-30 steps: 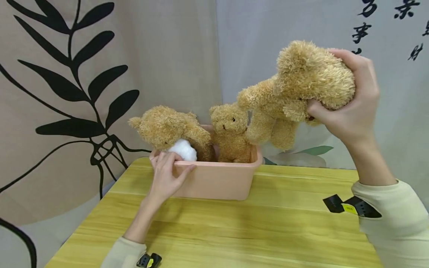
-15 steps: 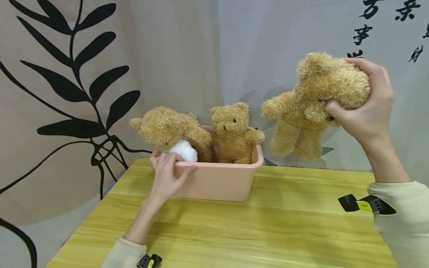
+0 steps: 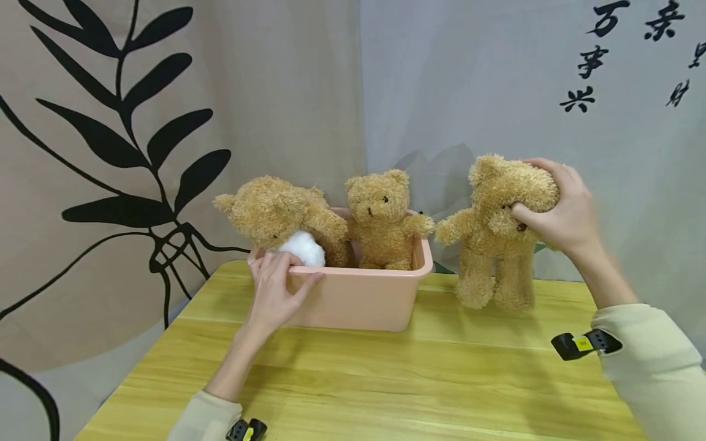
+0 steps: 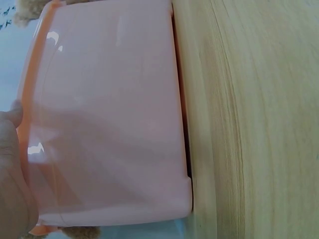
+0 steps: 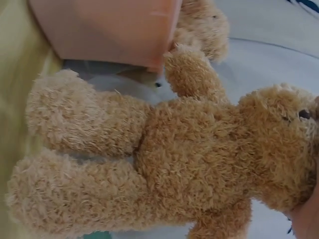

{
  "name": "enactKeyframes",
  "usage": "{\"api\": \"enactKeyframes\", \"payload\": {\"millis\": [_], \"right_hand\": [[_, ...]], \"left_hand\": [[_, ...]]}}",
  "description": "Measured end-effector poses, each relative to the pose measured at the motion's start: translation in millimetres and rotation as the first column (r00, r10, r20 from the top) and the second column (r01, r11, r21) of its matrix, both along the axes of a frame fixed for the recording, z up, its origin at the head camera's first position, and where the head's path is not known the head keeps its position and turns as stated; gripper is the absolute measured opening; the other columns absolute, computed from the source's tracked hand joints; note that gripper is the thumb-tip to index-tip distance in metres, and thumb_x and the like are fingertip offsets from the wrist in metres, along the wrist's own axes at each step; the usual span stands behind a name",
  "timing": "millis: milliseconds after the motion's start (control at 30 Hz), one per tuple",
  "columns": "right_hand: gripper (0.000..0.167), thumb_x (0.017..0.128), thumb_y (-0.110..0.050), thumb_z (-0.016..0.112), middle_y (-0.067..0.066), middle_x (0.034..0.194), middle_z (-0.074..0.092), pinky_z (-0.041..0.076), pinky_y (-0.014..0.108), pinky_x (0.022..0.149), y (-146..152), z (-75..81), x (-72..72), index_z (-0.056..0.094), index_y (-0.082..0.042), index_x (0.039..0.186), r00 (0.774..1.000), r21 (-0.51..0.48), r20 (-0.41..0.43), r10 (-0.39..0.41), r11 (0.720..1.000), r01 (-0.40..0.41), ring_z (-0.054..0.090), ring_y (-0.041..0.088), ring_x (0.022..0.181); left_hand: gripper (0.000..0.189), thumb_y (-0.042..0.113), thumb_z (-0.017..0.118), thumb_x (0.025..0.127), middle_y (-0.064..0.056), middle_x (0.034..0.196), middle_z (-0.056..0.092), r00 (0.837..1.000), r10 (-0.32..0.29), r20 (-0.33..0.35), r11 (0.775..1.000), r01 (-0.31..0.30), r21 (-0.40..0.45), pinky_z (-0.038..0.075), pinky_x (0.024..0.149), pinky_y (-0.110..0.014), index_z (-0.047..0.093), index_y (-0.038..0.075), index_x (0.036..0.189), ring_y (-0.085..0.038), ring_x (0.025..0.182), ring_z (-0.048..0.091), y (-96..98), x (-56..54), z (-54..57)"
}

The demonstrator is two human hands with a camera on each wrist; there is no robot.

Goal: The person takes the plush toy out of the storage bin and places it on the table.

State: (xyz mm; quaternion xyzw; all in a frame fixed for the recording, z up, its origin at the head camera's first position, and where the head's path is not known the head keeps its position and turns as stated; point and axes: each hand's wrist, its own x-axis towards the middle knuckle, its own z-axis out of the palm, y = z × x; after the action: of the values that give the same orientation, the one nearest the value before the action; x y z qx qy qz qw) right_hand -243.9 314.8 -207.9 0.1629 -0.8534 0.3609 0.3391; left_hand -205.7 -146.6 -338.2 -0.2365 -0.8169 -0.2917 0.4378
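My right hand (image 3: 568, 214) grips a tan teddy bear (image 3: 499, 251) by the side of its head, thumb across its face. The bear hangs upright right of a pink plastic bin (image 3: 353, 300), its feet close over the table. The right wrist view shows its body (image 5: 194, 154) and legs from near. My left hand (image 3: 273, 294) holds the bin's front rim near the left corner, thumb on the outer wall. Inside the bin, a second teddy bear (image 3: 383, 226) sits upright at the right. A third bear (image 3: 265, 211) leans over the left end, above a white fluffy piece (image 3: 303, 248).
The wooden table (image 3: 375, 386) extends in front of the bin and to the right. Behind it hangs a pale curtain (image 3: 292, 92) printed with black leaves and characters. Each sleeve has a black strap (image 3: 587, 343) with a yellow label.
My right hand has carried its bear rightward away from the bin, then lowered it towards the table. The seated bear's arm came into view. My left hand has stayed on the rim.
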Motion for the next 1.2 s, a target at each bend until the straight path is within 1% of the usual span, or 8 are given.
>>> {"api": "enactKeyframes", "payload": {"millis": [167,400,567,700,867,933,1067,1200], "right_hand": [[0.073,0.082,-0.017,0.076,0.024,0.148,0.044,0.024,0.073,0.105,4.9,-13.3,-7.2,0.048,-0.016,0.149,0.994,0.050,0.112,0.003,0.999,-0.008,0.038,0.049,0.134],[0.074,0.088,-0.024,0.074,0.025,0.155,0.036,0.021,0.078,0.101,9.0,-34.3,-17.0,0.041,-0.014,0.153,0.968,0.107,0.250,0.007,0.994,-0.035,0.028,0.054,0.140],[0.081,0.089,-0.027,0.073,0.033,0.155,0.028,0.022,0.082,0.097,11.1,-47.9,-27.0,0.032,-0.015,0.158,0.929,0.146,0.370,0.019,0.986,-0.079,0.024,0.059,0.138],[0.084,0.090,-0.030,0.074,0.039,0.155,0.019,0.017,0.085,0.095,11.4,-61.9,-37.8,0.028,-0.015,0.159,0.898,0.165,0.438,0.039,0.979,-0.123,0.014,0.063,0.140],[0.083,0.095,-0.031,0.069,0.040,0.156,0.014,0.016,0.085,0.096,12.2,-81.8,-46.6,0.022,-0.012,0.160,0.875,0.131,0.479,0.075,0.979,-0.156,0.013,0.062,0.141],[0.081,0.097,-0.032,0.066,0.039,0.156,0.016,0.018,0.084,0.096,12.3,-86.1,-48.2,0.021,-0.011,0.161,0.881,0.130,0.467,0.078,0.979,-0.155,0.017,0.060,0.140],[0.083,0.098,-0.043,0.063,0.036,0.157,0.015,0.018,0.084,0.096,12.8,-88.3,-48.6,0.019,-0.015,0.161,0.889,0.138,0.455,0.059,0.981,-0.135,0.015,0.058,0.141],[0.094,0.094,-0.055,0.065,0.038,0.158,0.001,0.021,0.086,0.092,10.8,-89.9,-46.4,0.010,-0.022,0.163,0.861,0.104,0.508,0.036,0.989,-0.102,0.015,0.065,0.137]], "left_hand": [[0.044,0.047,0.073,0.088,-0.003,0.076,0.056,1.000,0.001,0.003,1.000,-0.001,-0.008,0.018,0.099,-0.065,0.056,0.007,0.089,-0.027,0.082,0.046,-0.7,0.1,-0.1],[0.049,0.055,0.069,0.090,-0.003,0.077,0.057,1.000,0.008,0.013,1.000,-0.007,-0.001,0.018,0.100,-0.065,0.056,0.007,0.088,-0.027,0.083,0.047,-0.4,-0.5,-0.9],[0.042,0.044,0.077,0.086,-0.003,0.077,0.058,1.000,0.005,0.022,1.000,-0.005,0.001,0.017,0.101,-0.064,0.056,0.008,0.088,-0.026,0.083,0.046,0.7,-0.2,-0.4],[0.038,0.036,0.080,0.082,-0.003,0.076,0.057,1.000,0.007,0.024,1.000,-0.007,0.002,0.017,0.102,-0.064,0.056,0.007,0.088,-0.025,0.082,0.045,0.5,-0.6,-0.2],[0.043,0.045,0.075,0.086,-0.003,0.076,0.058,1.000,0.010,0.012,1.000,-0.010,-0.006,0.017,0.102,-0.064,0.056,0.007,0.089,-0.025,0.082,0.045,-0.6,-1.3,-0.5],[0.048,0.053,0.071,0.089,-0.003,0.076,0.057,1.000,0.012,0.008,1.000,-0.012,-0.005,0.016,0.103,-0.065,0.056,0.007,0.088,-0.026,0.082,0.045,-0.6,-1.1,-0.6],[0.058,0.064,0.061,0.092,-0.003,0.076,0.057,1.000,0.022,0.002,1.000,-0.022,-0.004,0.015,0.103,-0.066,0.056,0.007,0.088,-0.026,0.082,0.045,-0.2,-0.5,-0.5],[0.060,0.067,0.058,0.092,-0.003,0.075,0.056,1.000,0.027,0.013,1.000,-0.027,-0.006,0.015,0.104,-0.066,0.056,0.007,0.088,-0.025,0.082,0.045,0.1,-0.2,-0.5]]}}
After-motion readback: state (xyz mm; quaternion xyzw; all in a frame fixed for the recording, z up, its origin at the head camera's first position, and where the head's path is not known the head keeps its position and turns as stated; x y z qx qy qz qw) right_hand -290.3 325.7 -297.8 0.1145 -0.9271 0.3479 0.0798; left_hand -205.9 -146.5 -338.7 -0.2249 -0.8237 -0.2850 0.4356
